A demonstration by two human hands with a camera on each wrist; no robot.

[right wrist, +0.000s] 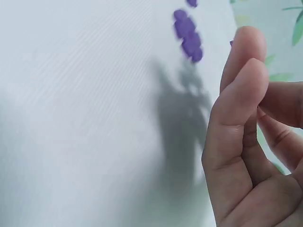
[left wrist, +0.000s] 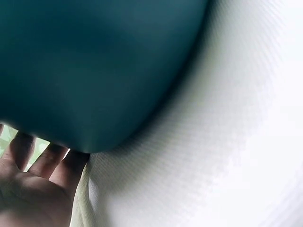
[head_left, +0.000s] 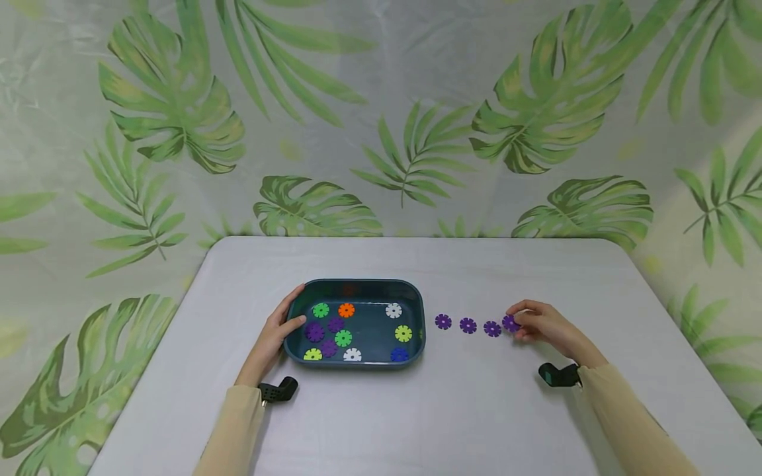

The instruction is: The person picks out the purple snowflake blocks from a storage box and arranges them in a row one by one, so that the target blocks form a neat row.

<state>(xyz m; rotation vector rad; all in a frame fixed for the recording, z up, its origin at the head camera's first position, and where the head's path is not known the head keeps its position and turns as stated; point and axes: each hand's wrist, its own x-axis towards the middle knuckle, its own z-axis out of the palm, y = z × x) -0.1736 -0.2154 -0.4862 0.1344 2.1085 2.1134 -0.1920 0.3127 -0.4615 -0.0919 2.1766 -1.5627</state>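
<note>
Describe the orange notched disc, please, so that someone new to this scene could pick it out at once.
On the white table sits a dark teal tray. Inside it, toward the far side in the head view, the orange disc lies just right of a green disc. It alone is orange among all the discs in view.

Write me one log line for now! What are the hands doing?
left hand: holds left end of tray | right hand: pinches purple disc | row between: three purple discs on white table

no text, label, brand, number or sign can be read in any view.
</note>
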